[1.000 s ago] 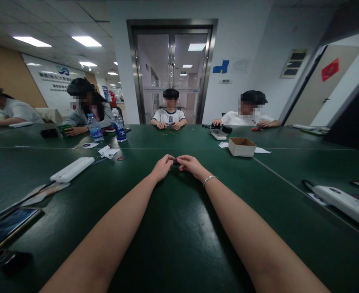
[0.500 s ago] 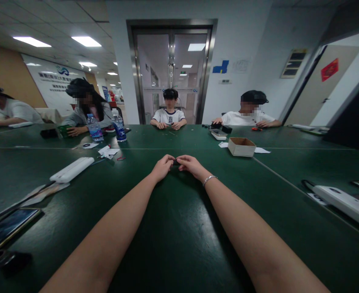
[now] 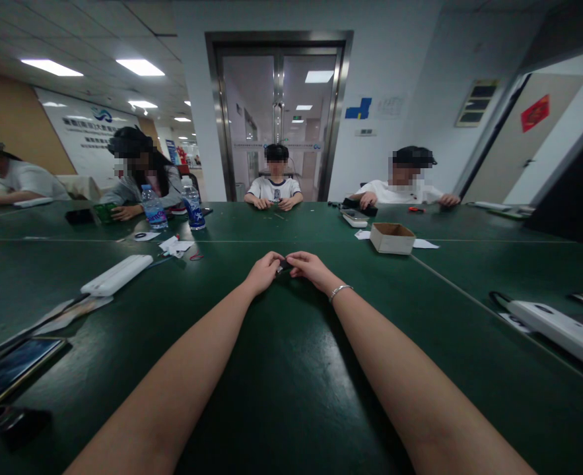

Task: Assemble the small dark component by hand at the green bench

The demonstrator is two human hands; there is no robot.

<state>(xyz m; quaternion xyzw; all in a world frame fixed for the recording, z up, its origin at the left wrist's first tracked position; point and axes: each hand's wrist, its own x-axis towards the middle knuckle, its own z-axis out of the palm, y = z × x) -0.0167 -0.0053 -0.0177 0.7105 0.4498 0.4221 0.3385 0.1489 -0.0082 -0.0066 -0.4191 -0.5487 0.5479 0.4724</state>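
Observation:
Both my arms reach forward over the dark green table (image 3: 281, 369). Between my fingertips is a small black object (image 3: 284, 264), with a pale bit at its lower left; its kind is too small to make out. My left hand (image 3: 264, 272) pinches its left side, thumb and fingers closed. From the other side my right hand (image 3: 308, 265) grips it the same way, with a silver bracelet (image 3: 341, 290) round that wrist. My fingers cover much of the object.
Left of my arms lie a white power strip (image 3: 117, 276), a phone (image 3: 21, 369) and paper scraps (image 3: 176, 247). Two bottles (image 3: 193, 206) stand farther back. At right are an open cardboard box (image 3: 391, 240) and another power strip (image 3: 563, 330). Several people sit across the table.
The black object has turned slightly, and more of it and its pale bit shows. My hands stay almost in place. The person at the right has shifted both hands.

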